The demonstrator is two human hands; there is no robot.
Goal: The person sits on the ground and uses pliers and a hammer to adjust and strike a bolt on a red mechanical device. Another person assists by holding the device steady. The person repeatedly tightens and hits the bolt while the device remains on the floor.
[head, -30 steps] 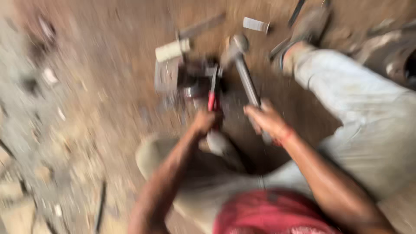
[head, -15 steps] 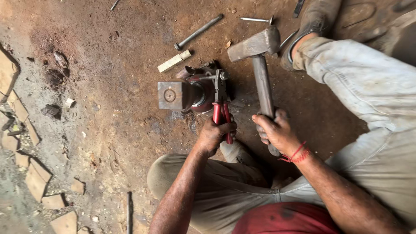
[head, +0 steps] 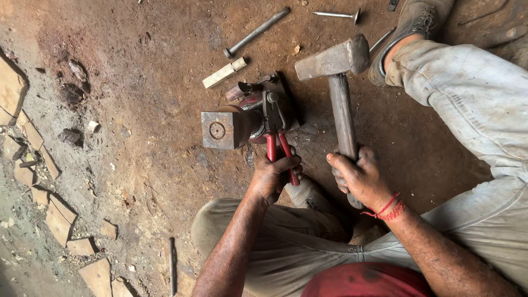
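left hand point(head: 275, 176) grip clamped on red pliers point(head: 278, 146) | right hand point(head: 357, 176) grip clamped on hammer point(head: 335, 71), head raised

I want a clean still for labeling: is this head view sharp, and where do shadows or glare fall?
Head view: sharp, no motion blur; soft, even light without glare; the hammer casts a shadow on the dirt floor beside its head; left hand and right hand clearly defined.
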